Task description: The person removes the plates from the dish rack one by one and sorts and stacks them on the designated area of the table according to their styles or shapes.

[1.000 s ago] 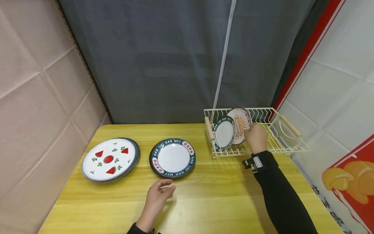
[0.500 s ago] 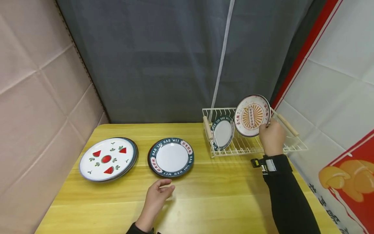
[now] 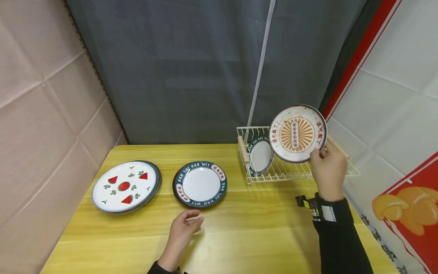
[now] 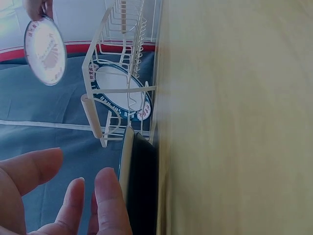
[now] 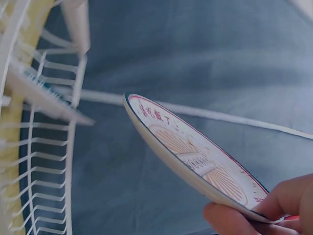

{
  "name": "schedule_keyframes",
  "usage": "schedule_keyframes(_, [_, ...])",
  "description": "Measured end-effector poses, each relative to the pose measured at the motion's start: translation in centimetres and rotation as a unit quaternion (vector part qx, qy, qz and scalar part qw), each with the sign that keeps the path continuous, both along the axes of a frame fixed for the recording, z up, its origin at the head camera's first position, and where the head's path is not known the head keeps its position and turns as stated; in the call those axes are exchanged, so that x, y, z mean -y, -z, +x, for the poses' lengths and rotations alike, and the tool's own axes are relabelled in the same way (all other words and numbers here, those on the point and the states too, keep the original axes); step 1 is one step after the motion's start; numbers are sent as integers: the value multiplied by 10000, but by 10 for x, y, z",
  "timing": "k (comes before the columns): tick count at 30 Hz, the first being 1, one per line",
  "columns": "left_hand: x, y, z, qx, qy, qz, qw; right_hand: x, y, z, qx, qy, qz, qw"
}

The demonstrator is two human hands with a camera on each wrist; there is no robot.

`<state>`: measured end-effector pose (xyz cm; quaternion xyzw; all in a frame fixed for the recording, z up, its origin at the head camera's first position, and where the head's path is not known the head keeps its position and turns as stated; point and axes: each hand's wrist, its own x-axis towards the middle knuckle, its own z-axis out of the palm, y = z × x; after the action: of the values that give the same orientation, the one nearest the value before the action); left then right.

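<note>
My right hand point(image 3: 329, 170) pinches the lower right rim of a white plate point(image 3: 297, 133) with an orange sunburst and red lettering. The plate is raised over the wire dish rack point(image 3: 285, 177), tilted with its face toward me. In the right wrist view, thumb and fingers grip the rim of this plate point(image 5: 195, 156). A white plate with a dark green lettered rim point(image 3: 261, 156) leans upright in the rack's left end. My left hand point(image 3: 184, 234) hovers just in front of a stack topped by a green-rimmed plate point(image 3: 201, 184), its fingers loosely bent and holding nothing.
An oval stack topped by a watermelon-patterned plate point(image 3: 126, 186) lies at the left of the wooden table point(image 3: 246, 236). The rack has wooden handles point(image 3: 244, 150) at its ends. A grey curtain point(image 3: 178, 76) hangs behind, with pale walls at both sides.
My right hand has lifted the sunburst plate up out of the rack and moved it right, turning its face more toward me. The left hand stays in place.
</note>
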<state>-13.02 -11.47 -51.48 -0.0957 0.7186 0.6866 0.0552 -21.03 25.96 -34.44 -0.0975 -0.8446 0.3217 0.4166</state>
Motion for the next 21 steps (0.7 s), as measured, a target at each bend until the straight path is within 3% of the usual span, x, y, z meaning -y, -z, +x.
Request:
schedule_keyframes(9, [-3, 0, 0, 1, 12, 136, 9999, 20, 3, 29, 327, -665, -594, 9955])
schedule_keyframes(16, [-4, -5, -1, -44, -53, 206, 9998, 36, 19, 39, 656, -909, -697, 9913])
schedule_keyframes(21, [-5, -9, -1, -98, 28, 236, 9997, 45, 36, 45, 974, -1219, -983, 9828])
